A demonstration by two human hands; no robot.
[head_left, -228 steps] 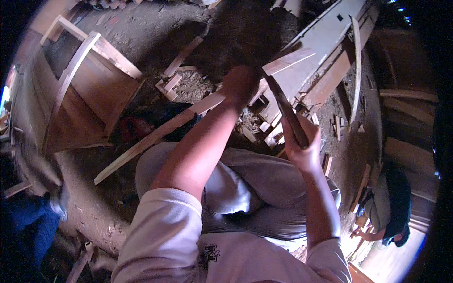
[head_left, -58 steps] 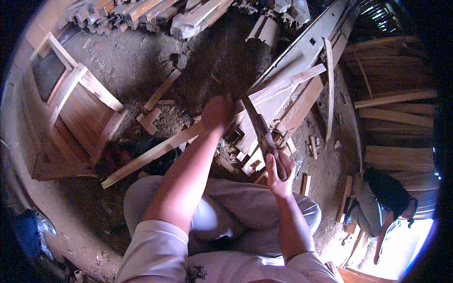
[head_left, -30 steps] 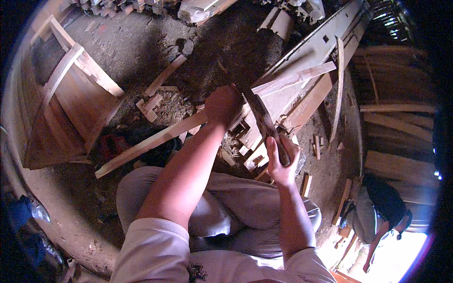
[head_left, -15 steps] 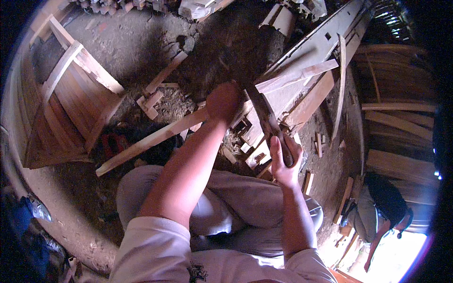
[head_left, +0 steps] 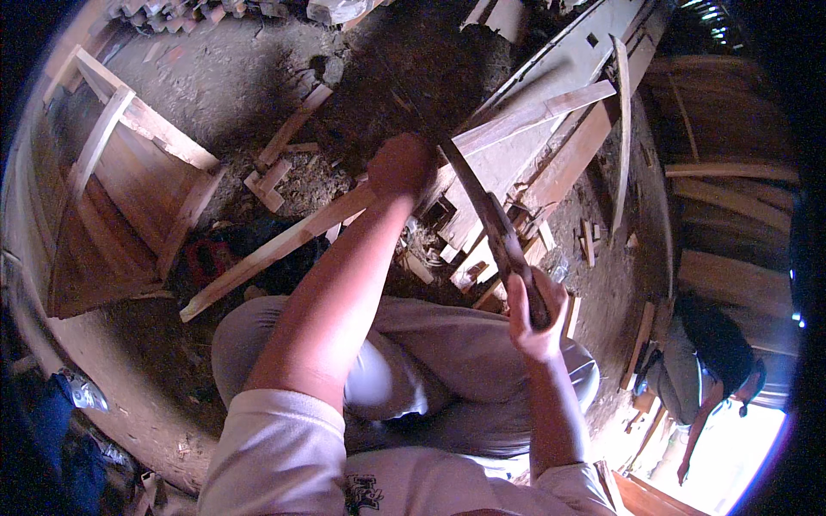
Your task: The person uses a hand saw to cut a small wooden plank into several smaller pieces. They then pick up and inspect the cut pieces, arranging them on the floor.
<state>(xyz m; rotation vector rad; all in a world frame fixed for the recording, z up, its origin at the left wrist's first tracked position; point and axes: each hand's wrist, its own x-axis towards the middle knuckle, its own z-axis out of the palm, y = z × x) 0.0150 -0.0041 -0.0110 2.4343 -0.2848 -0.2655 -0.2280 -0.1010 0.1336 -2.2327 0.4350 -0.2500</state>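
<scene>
While seated on the dirt floor:
left hand [head_left: 402, 166]: fist wrapped around long wooden slat [head_left: 344, 215], pinning it mid-length.
right hand [head_left: 535, 311]: fingers clamped on handle of dark blade [head_left: 490, 225], blade angled up toward the slat, tip just beside left hand.
slat position: diagonal, from lower left near the knee to upper right, across a pile of boards [head_left: 551, 146].
under the slat: offcuts [head_left: 469, 267] scattered on the dirt floor [head_left: 215, 77], red tool [head_left: 205, 256] close to the low end.
left side: wooden frame [head_left: 120, 215], panel inside, tilted on the ground.
lower right: another person [head_left: 710, 361] bent over, well apart.
</scene>
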